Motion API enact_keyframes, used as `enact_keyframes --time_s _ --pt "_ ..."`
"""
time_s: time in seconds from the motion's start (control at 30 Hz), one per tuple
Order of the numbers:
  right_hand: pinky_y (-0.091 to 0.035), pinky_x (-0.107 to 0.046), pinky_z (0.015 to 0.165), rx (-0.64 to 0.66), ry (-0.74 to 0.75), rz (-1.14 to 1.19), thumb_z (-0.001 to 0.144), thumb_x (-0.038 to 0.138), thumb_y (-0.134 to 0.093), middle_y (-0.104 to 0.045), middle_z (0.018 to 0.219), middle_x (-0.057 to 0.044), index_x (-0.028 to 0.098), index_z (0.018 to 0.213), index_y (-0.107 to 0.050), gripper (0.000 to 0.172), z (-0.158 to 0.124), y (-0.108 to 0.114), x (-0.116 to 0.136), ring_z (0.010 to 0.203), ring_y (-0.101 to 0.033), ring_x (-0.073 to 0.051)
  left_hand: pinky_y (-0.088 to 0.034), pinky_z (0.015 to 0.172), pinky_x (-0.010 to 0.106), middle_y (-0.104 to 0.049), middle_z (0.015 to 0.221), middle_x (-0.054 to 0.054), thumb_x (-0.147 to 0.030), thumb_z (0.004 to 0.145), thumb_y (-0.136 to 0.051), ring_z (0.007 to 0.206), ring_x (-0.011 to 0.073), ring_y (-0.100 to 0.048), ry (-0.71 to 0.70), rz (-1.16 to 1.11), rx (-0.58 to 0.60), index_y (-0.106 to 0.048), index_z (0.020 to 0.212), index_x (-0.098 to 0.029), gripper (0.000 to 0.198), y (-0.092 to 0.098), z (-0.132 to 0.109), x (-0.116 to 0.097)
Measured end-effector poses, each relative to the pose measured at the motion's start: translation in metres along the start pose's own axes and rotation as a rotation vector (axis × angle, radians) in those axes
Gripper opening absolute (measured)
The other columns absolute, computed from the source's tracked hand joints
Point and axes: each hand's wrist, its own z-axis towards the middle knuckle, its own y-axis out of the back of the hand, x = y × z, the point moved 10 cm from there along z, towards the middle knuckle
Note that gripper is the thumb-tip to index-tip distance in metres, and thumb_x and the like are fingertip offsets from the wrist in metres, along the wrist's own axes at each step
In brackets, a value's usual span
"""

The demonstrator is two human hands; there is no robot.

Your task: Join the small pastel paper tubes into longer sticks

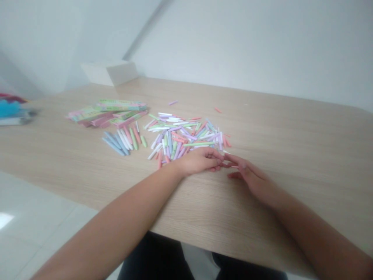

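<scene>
**One bare left hand (pixel 198 161), one bare right hand (pixel 253 181), one heap of slender pastel sticks (pixel 186 134), too many to count**

Two stray sticks, one lilac stick (pixel 173 102) and one coral stick (pixel 217 110); one fanned group of about a dozen blue, white, green and pink sticks (pixel 124 140); one pile of flat pink-and-green packets (pixel 106 113), number unclear; one white box (pixel 109 73).

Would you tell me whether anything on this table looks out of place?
Yes: a lilac stick lies alone beyond the main heap of pastel sticks, and a coral stick off to its right. They look stray because the others sit in that heap or a fanned group beside it.
</scene>
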Motion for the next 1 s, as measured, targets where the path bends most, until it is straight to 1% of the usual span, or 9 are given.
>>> enact_keyframes --time_s 0.1,0.2,0.3,0.37,0.47,0.6,0.67,0.87,1.0 --pt "-0.052 -0.052 0.108 0.042 0.017 0.062 0.104 0.058 -0.038 -0.049 0.158 -0.005 0.034 0.149 -0.053 0.053 0.002 -0.006 -0.004 0.138 -0.052 -0.029 -0.048 0.072 0.024 -0.067 0.084 0.003 -0.023 0.090 -0.067 0.075 0.0088 -0.062 -0.009 0.004 0.016 -0.067 0.099 -0.012 0.013 -0.001 0.001 0.000" --pt "-0.050 -0.052 0.111 0.051 0.031 0.089 0.104 0.059 -0.039 -0.046 0.161 -0.003 0.035 0.151 -0.051 0.054 0.003 -0.010 -0.005 0.140 -0.052 -0.029 -0.049 0.070 0.023 -0.067 0.085 0.003 -0.025 0.091 -0.066 0.073 0.0083 -0.061 -0.022 0.037 0.049 -0.068 0.098 -0.013 0.014 -0.003 0.002 0.001" --pt "-0.051 -0.052 0.111 0.047 0.044 0.081 0.104 0.059 -0.038 -0.046 0.161 -0.004 0.035 0.153 -0.049 0.056 0.004 -0.012 0.000 0.139 -0.053 -0.029 -0.050 0.071 0.024 -0.067 0.088 0.003 -0.030 0.093 -0.065 0.074 0.0087 -0.061 -0.032 0.063 0.093 -0.067 0.097 -0.014 0.017 -0.006 0.003 0.000" --pt "-0.051 -0.052 0.110 0.031 0.042 0.029 0.104 0.059 -0.038 -0.047 0.160 -0.004 0.034 0.152 -0.049 0.056 0.003 -0.012 0.004 0.140 -0.052 -0.030 -0.051 0.071 0.025 -0.067 0.089 0.003 -0.032 0.093 -0.066 0.075 0.0092 -0.062 -0.024 0.067 0.100 -0.067 0.098 -0.014 0.019 -0.006 0.002 0.001" --pt "-0.051 -0.051 0.111 0.005 0.037 -0.046 0.104 0.059 -0.038 -0.050 0.157 -0.005 0.033 0.152 -0.051 0.056 0.002 -0.010 0.006 0.142 -0.049 -0.030 -0.052 0.072 0.025 -0.069 0.091 0.004 -0.033 0.093 -0.067 0.077 0.0094 -0.063 0.020 0.059 0.068 -0.067 0.100 -0.014 0.020 -0.004 0.000 0.003" --pt "-0.051 -0.052 0.110 0.017 0.026 0.010 0.104 0.059 -0.038 -0.051 0.157 -0.004 0.036 0.152 -0.050 0.055 0.002 -0.009 0.001 0.135 -0.057 -0.029 -0.052 0.072 0.024 -0.069 0.091 0.004 -0.032 0.093 -0.067 0.079 0.0102 -0.065 0.043 0.032 0.037 -0.067 0.100 -0.014 0.019 -0.002 -0.001 0.003" --pt "-0.051 -0.053 0.110 0.030 0.021 0.029 0.103 0.060 -0.038 -0.050 0.158 -0.004 0.036 0.153 -0.049 0.056 0.002 -0.009 -0.002 0.134 -0.058 -0.030 -0.053 0.071 0.024 -0.069 0.090 0.004 -0.031 0.093 -0.067 0.080 0.0104 -0.066 0.041 0.037 0.037 -0.067 0.100 -0.014 0.018 -0.002 -0.001 0.003" --pt "-0.052 -0.051 0.109 0.027 0.042 0.000 0.104 0.058 -0.037 -0.047 0.160 -0.003 0.035 0.154 -0.047 0.056 0.003 -0.009 -0.004 0.140 -0.052 -0.030 -0.053 0.073 0.024 -0.069 0.086 0.003 -0.029 0.094 -0.066 0.080 0.0103 -0.066 0.038 0.062 0.074 -0.068 0.100 -0.015 0.016 -0.005 -0.001 0.003" --pt "-0.050 -0.051 0.111 0.031 0.050 -0.039 0.104 0.057 -0.037 -0.045 0.161 -0.002 0.034 0.154 -0.047 0.055 0.004 -0.008 -0.009 0.142 -0.050 -0.029 -0.054 0.074 0.025 -0.069 0.087 0.004 -0.027 0.094 -0.065 0.080 0.0105 -0.066 0.042 0.075 0.070 -0.068 0.101 -0.014 0.015 -0.004 -0.001 0.002"
